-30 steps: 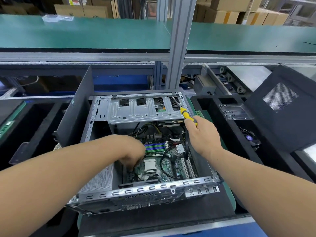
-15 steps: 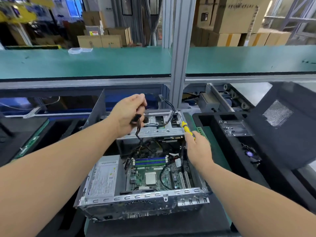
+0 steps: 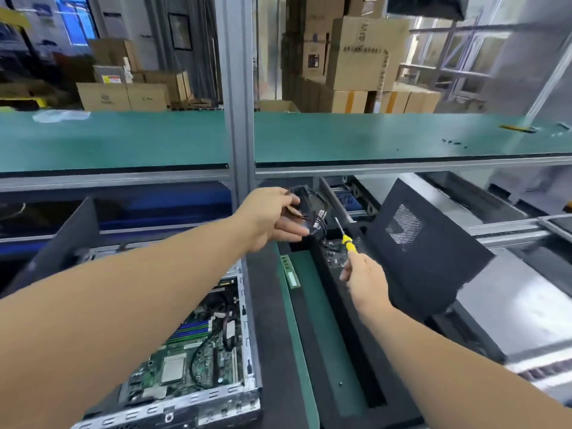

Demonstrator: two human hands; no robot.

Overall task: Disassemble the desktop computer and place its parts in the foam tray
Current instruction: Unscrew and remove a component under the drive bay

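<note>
Now the left hand (image 3: 272,219), fingers pinched on a cable bundle (image 3: 309,212), holds it above the foam tray (image 3: 266,305) beside the open computer case (image 3: 198,366), the right hand (image 3: 365,277) gripping a screwdriver (image 3: 346,238); next, seemingly, lowering it into a far compartment.

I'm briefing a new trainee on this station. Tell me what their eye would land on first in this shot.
First, the left hand at centre, gripping a bundle of black cables above the far end of the black foam tray. Next, the yellow-handled screwdriver held in the right hand, just right of the cables. Lower left sits the open computer case, its green motherboard exposed.
</note>
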